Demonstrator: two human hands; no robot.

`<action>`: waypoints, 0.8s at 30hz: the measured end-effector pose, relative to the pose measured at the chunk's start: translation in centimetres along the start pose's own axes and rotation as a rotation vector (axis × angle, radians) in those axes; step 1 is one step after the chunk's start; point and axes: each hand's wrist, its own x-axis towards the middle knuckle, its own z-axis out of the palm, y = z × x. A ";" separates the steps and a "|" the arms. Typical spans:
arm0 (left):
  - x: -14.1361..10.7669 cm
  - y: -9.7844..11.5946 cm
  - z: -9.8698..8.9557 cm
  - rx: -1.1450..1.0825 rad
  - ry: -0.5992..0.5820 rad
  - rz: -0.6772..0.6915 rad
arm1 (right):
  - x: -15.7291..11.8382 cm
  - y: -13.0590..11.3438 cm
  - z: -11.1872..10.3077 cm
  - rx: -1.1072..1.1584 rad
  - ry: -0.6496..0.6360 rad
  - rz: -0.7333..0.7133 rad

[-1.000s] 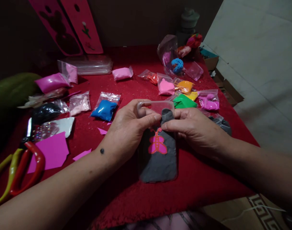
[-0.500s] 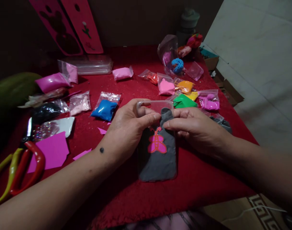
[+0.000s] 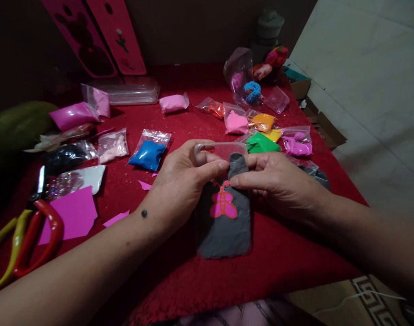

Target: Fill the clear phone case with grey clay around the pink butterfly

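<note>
A clear phone case [image 3: 223,147] is held between my two hands above the red cloth. Grey clay [image 3: 223,240] covers most of its back, and a pink butterfly with orange outlines [image 3: 223,204] sits in the middle of it. My left hand [image 3: 189,176] grips the case's left side, thumb on the front near the top and fingers behind. My right hand [image 3: 271,174] is closed on the right edge, its thumb pressing the clay beside the butterfly's antennae. A rounded grey clay piece [image 3: 238,164] stands up near the camera cut-out, where the case is otherwise bare.
Scissors with red and yellow handles [image 3: 40,235] lie at the left by pink paper [image 3: 74,215]. Bags of blue clay [image 3: 148,154], green clay [image 3: 263,142] and several other colours lie across the red cloth [image 3: 295,240]. Two decorated pink panels [image 3: 116,36] lean at the back.
My right thumb has slid slightly down and left over the clay. The case and my left hand have hardly moved.
</note>
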 end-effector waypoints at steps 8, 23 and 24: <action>0.1 -0.1 -0.1 0.022 -0.002 0.007 | 0.1 0.2 -0.4 -0.026 -0.007 -0.005; 0.1 -0.1 -0.1 0.009 -0.007 0.001 | 0.1 0.4 -0.2 0.026 -0.007 -0.011; 0.0 -0.1 -0.1 0.011 -0.011 -0.001 | 0.1 0.5 -0.1 0.018 -0.004 -0.014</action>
